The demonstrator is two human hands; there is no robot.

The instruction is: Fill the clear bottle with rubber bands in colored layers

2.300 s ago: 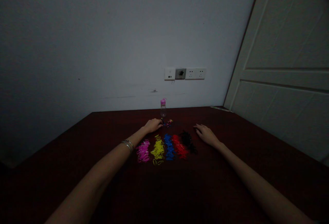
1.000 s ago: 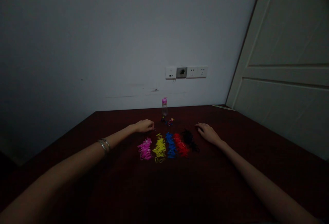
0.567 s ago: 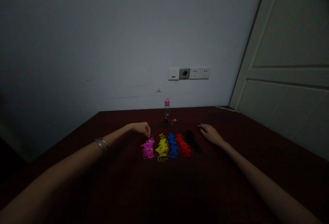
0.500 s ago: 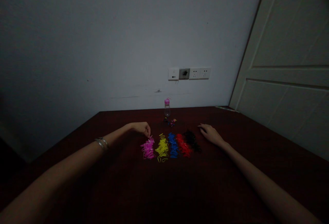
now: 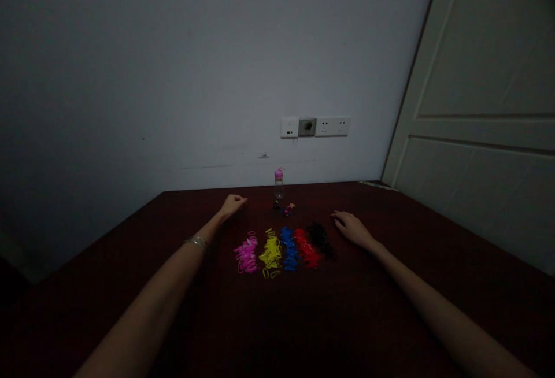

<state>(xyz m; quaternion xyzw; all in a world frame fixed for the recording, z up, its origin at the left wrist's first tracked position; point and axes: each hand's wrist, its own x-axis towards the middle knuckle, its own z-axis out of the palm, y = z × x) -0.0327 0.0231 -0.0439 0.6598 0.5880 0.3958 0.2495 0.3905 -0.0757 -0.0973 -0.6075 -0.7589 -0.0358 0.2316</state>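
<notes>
My left hand [image 5: 235, 203] is closed, its fingers pressed together, above the far left part of the dark red table, beyond the pink pile. Whatever it may hold is too small to make out. Lying flat with fingers stretched out, my right hand [image 5: 352, 228] rests beside the black pile [image 5: 321, 239]. Small rubber bands lie in a row of piles by colour: pink bands [image 5: 247, 255], yellow bands [image 5: 272, 251], blue bands [image 5: 289, 249], red bands [image 5: 307, 249], then the black ones. Behind them is a small mixed-colour cluster [image 5: 287, 210].
A small clear bottle with a pink cap [image 5: 278, 185] stands upright behind the mixed cluster. Sockets [image 5: 332, 127] are set in the wall behind the table [image 5: 182, 207]. A pale panelled door [image 5: 459, 175] is at the right.
My left hand has left the far end of the pink pile and moved away from me, slightly left. My right hand stays beside the black pile. The view has shifted slightly.
</notes>
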